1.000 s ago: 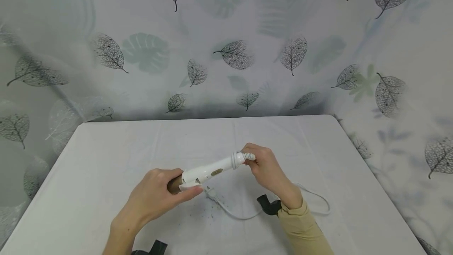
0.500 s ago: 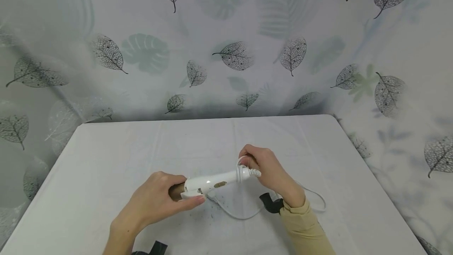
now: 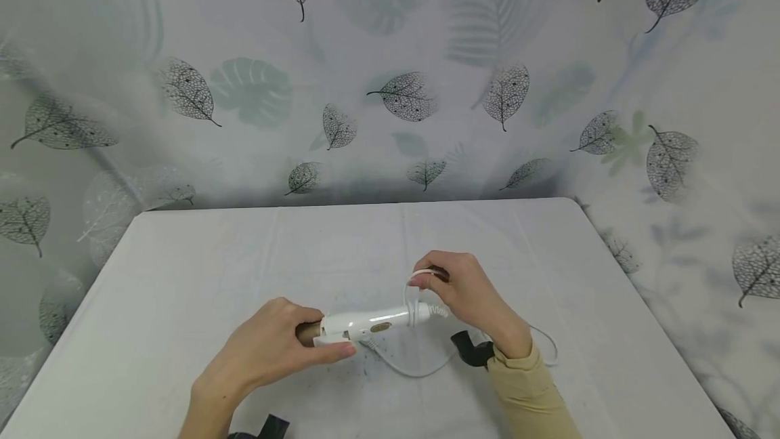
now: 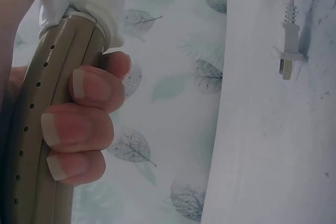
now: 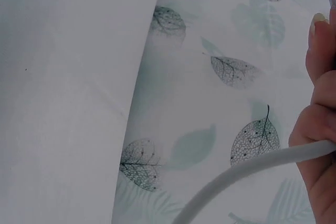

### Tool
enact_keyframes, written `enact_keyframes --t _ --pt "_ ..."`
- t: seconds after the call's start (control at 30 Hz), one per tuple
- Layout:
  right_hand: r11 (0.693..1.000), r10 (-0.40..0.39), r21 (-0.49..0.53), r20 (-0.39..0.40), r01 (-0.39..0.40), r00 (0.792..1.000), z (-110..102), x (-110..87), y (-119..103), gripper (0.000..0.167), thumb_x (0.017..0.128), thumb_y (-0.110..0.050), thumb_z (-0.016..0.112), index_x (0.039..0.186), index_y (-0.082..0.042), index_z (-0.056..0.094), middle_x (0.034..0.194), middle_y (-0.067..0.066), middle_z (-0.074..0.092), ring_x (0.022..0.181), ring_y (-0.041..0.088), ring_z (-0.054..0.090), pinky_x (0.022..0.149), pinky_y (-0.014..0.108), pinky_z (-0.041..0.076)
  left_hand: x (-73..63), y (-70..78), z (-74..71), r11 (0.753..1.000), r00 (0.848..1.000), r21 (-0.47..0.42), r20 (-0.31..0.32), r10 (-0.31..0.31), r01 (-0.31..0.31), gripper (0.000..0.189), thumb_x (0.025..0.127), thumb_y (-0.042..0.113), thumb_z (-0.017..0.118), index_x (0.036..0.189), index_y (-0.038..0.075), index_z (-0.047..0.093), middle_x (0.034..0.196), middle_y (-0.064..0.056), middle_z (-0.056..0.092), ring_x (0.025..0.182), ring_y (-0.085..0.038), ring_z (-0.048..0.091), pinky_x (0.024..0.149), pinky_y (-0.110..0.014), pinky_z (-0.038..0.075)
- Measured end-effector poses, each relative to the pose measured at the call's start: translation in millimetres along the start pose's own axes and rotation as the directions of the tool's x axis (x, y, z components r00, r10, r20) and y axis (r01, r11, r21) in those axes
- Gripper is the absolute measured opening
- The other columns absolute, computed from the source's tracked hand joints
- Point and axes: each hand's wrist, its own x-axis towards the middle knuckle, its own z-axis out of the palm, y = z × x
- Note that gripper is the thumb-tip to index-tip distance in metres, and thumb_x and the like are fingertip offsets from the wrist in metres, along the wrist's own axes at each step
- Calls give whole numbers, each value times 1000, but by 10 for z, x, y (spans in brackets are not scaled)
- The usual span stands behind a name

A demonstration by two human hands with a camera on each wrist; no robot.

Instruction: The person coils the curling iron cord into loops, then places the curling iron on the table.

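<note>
A hair-styling iron with a glossy white handle [image 3: 359, 324] and a tan, perforated barrel [image 4: 58, 87] lies almost level above the table in the head view. My left hand [image 3: 274, 341] grips the barrel, fingers curled round it and the thumb along the white part. At the handle's right end, white cord passes round it. My right hand [image 3: 469, 293] pinches a raised loop of that cord just above the handle end. In the right wrist view the cord [image 5: 252, 163] runs into the curled fingers. The cord's plug [image 4: 290, 40] lies on the table in the left wrist view.
The white-covered table [image 3: 244, 249] reaches back to a leaf-patterned curtain [image 3: 390, 39]. A slack length of cord [image 3: 414, 375] trails over the table below the iron. Black wrist mounts [image 3: 472, 349] sit at both wrists. Small dark specks lie near the plug.
The iron's right end has dropped, bringing the handle from a slant to nearly level. My right hand now holds a cord loop above the handle end. The left hand keeps its grip.
</note>
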Motion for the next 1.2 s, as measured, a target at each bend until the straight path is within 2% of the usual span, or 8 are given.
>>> enact_keyframes --t 0.17,0.4,0.53,0.63,0.77,0.87,1.07,1.2 --pt "998 -54 -17 -48 53 997 26 2 -3 10 81 -9 80 86 -12 72 77 -4 70 61 1 51 56 21 45 3 -2 20 1000 1000 -8 24 -15 15 59 78 74 66 59 26 38 57 18 20 51 4 21 47 -18 21" --pt "997 -74 -38 -112 70 991 51 0 -35 13 78 -7 83 85 -11 73 79 -4 71 65 2 60 61 22 52 -19 -2 26 999 999 -43 34 -29 31 65 76 73 69 58 25 31 57 18 16 52 2 16 47 -19 18" --pt "995 -94 -43 -120 89 988 49 -8 -52 13 77 -7 84 85 -13 74 77 -7 69 62 2 54 59 18 47 -18 1 13 997 998 -60 48 -40 43 66 76 73 70 58 23 31 56 18 18 51 2 18 47 -19 18" --pt "988 -145 -68 -111 138 983 54 -11 -64 14 77 -7 85 84 -14 74 73 -9 65 59 1 45 56 14 40 0 14 41 995 993 -52 82 -83 88 65 76 75 68 58 22 34 56 16 21 50 1 21 46 -20 21" --pt "978 -191 -100 -99 181 977 71 -7 -82 15 77 -6 85 85 -14 74 71 -10 62 60 0 42 56 13 37 28 22 79 988 982 -28 121 -148 152 62 75 79 64 56 24 41 54 14 25 49 0 26 46 -21 25" --pt "977 -195 -102 -97 185 976 83 -3 -84 14 78 -7 84 85 -14 74 71 -10 61 60 -1 41 55 13 37 42 16 90 985 978 -27 130 -165 170 58 76 79 63 56 26 48 54 15 30 49 0 31 47 -21 29" --pt "981 -191 -53 -88 187 978 97 0 -91 12 80 -6 82 85 -12 74 74 -8 65 61 0 47 56 13 41 57 18 96 981 976 -68 140 -169 179 48 78 77 63 69 30 66 63 16 58 58 -5 50 52 -24 40" --pt "985 -171 -52 -83 167 982 108 -1 -103 11 80 -7 82 86 -12 74 75 -8 66 62 -1 49 56 13 42 65 16 96 976 971 -62 130 -200 210 53 78 77 63 68 25 66 59 13 52 55 -5 46 51 -24 37"
